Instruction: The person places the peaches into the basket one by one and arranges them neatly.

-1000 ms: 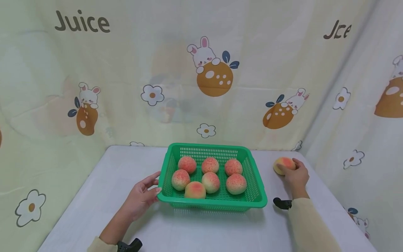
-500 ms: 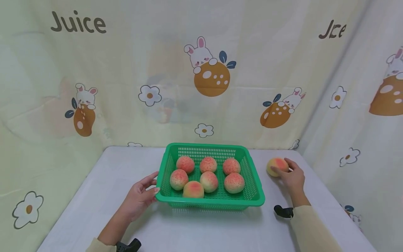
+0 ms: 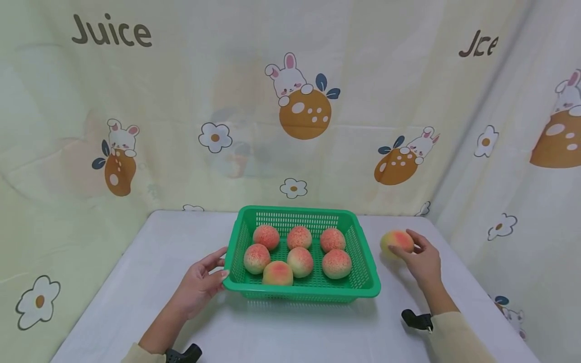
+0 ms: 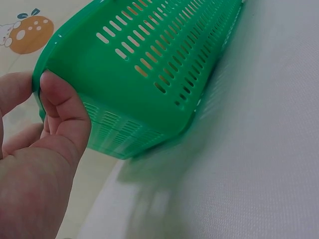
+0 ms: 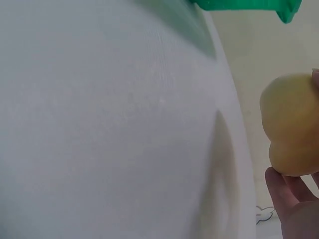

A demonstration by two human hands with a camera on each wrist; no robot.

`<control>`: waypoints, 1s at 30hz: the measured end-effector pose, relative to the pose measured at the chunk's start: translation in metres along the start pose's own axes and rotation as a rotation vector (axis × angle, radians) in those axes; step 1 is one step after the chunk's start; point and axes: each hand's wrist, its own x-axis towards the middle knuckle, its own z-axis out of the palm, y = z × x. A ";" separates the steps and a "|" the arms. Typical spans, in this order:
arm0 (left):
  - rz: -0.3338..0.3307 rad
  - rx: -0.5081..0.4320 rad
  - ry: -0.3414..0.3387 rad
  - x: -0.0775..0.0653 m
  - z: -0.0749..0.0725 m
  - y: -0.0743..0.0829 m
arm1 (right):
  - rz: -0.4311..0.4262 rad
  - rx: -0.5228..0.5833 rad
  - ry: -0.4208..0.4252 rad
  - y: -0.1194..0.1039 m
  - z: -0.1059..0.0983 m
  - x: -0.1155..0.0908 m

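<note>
A green plastic basket [image 3: 299, 292] with slotted walls stands mid-table and holds several pink-and-yellow peaches [image 3: 299, 262]. My left hand [image 3: 201, 282] pinches the basket's left rim between thumb and fingers; the left wrist view shows the thumb [image 4: 62, 97] against the outer wall near the corner. To the right of the basket, my right hand [image 3: 422, 257] grips one yellow peach [image 3: 394, 243] with a red blush. In the right wrist view that peach [image 5: 291, 124] is held above the table, its shadow falling apart from it on the white surface.
The white-covered table [image 3: 313, 333] meets a patterned curtain [image 3: 190, 101] at the back, and another curtain side [image 3: 513, 201] hangs along the right edge. Black wrist straps [image 3: 417, 320] sit on both arms.
My right hand has brought its peach a little left, closer to the basket, and lifted it off the table. The left hand keeps its hold on the rim. The view has shifted slightly.
</note>
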 end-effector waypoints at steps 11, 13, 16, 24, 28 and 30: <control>0.009 0.017 0.006 -0.001 0.000 -0.003 | -0.125 0.001 -0.009 -0.018 -0.006 -0.030; 0.003 0.017 0.011 0.000 0.000 -0.003 | -0.152 0.005 -0.010 -0.022 -0.008 -0.035; -0.005 0.019 0.021 0.001 -0.001 -0.003 | -0.184 0.013 -0.009 -0.027 -0.012 -0.040; -0.001 0.026 0.014 0.001 -0.001 -0.003 | -0.239 0.054 -0.011 -0.039 -0.020 -0.054; -0.011 0.020 0.020 0.002 -0.001 -0.004 | -0.269 0.094 -0.029 -0.045 -0.021 -0.061; -0.016 0.016 0.028 0.002 -0.001 -0.004 | -0.283 0.113 -0.038 -0.048 -0.021 -0.065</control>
